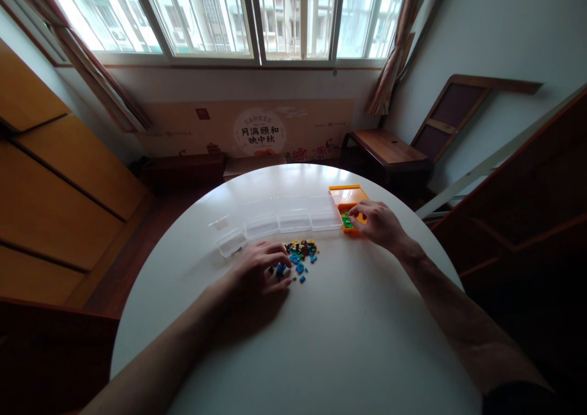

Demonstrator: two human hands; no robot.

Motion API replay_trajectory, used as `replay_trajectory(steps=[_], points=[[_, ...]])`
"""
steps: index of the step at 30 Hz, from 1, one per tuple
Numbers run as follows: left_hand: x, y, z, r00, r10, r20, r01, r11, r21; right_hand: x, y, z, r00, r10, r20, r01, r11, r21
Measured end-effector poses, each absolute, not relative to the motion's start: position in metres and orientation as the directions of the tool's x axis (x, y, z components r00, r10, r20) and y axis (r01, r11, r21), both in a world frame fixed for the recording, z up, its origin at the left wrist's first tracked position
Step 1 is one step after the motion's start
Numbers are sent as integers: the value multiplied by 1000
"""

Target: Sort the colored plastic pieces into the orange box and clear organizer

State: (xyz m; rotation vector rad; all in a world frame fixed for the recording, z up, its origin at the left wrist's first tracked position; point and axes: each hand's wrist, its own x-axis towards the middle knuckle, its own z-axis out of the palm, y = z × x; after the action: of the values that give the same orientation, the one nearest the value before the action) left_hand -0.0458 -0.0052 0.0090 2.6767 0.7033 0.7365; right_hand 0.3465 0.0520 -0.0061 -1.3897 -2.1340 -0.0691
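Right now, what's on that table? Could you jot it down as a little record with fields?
table: round, white
bricks: small mixed-colour pile
clear boxes: row of lidded cases, behind the bricks
orange box: open, green bits inside
left hand: flat on table, fingers at the bricks
right hand: fingertips at the orange box

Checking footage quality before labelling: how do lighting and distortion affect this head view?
Head view: strong backlight from the window blows out the panes and leaves both forearms dim; glare on the far white table; wide-angle bending at the edges; the small bricks by the left hand are too small to resolve.
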Motion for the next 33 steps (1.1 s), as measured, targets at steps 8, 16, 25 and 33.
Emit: replay_trajectory(steps=[8,16,25,33], points=[[-43,-5,8,755,521,397,377,-841,388,290,20,5,-545,652,528,583,747,-320],[-44,-4,7,754,510,415,376,-852,364,250,-1,-16,-714,502,489,389,864,-319],[-43,-4,6,754,514,410,386,-851,356,248,3,-30,-717,486,499,378,873,-307],[-43,-5,8,752,517,409,390,-850,355,248,8,-33,-733,478,484,370,877,-305]])
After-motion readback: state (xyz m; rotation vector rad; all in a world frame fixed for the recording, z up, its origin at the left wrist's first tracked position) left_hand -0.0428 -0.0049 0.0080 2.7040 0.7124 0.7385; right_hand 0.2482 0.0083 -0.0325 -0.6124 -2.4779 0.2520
